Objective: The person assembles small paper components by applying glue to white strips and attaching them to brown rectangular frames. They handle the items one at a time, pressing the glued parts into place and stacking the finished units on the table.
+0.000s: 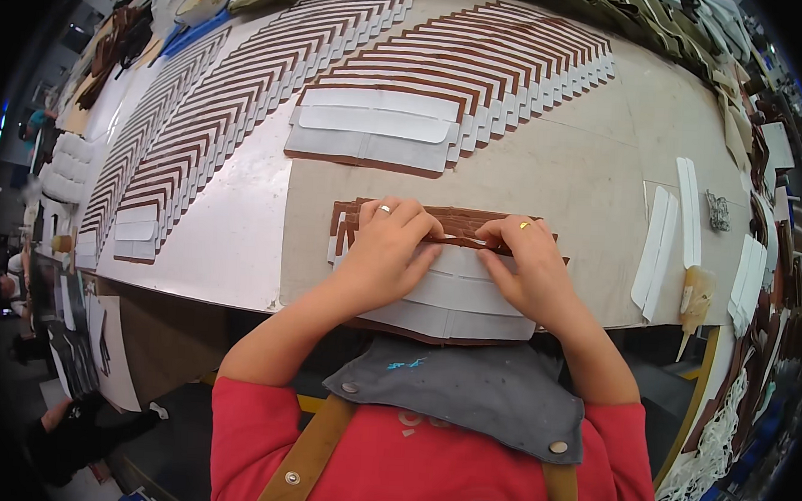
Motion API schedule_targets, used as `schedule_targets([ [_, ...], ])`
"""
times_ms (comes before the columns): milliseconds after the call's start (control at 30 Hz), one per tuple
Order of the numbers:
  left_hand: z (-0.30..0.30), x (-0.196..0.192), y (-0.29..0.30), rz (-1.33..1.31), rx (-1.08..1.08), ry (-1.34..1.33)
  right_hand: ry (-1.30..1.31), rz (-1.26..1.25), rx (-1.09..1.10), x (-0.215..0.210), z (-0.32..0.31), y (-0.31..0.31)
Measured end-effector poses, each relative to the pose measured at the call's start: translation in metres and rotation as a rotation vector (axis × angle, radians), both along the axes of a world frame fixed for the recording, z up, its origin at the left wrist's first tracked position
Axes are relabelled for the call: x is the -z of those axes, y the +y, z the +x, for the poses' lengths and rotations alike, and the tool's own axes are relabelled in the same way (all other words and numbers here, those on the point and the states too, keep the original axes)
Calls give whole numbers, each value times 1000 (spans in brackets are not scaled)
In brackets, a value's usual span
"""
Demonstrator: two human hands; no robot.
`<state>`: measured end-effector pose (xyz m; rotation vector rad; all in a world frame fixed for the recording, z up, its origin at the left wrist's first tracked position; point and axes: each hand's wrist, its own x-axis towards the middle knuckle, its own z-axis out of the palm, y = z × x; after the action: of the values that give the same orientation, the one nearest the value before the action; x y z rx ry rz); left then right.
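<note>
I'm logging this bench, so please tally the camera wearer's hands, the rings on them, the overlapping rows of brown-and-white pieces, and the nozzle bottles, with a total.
Hands: 2 (left hand, right hand)
Rings: 2
Overlapping rows: 3
Nozzle bottle: 1
Total: 8

A pale worktable [647, 141] stands on dark grey floor [173, 438].

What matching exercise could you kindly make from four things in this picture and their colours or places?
1. White-and-brown piece
2. Nozzled bottle
3. Apron flap
4. Cord bundle

A. Dark grey, marked with blue
B. White, at the picture's lower right
C. Pinched by the left hand and right hand
D. Yellowish

Pairs: 1-C, 2-D, 3-A, 4-B
</note>
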<state>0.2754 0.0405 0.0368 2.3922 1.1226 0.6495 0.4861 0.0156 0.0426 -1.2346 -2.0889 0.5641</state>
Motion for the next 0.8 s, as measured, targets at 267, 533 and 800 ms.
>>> schedule_targets([
  [267, -2, -2, 1, -42, 18, 0, -43, -50, 1, 1, 3, 2],
  [533, -38, -3, 11, -235, -186, 51, 9, -262, 125, 16, 18, 3],
  [800, 10, 2, -20, 73, 23, 182, 486, -675, 302, 32, 68, -20],
])
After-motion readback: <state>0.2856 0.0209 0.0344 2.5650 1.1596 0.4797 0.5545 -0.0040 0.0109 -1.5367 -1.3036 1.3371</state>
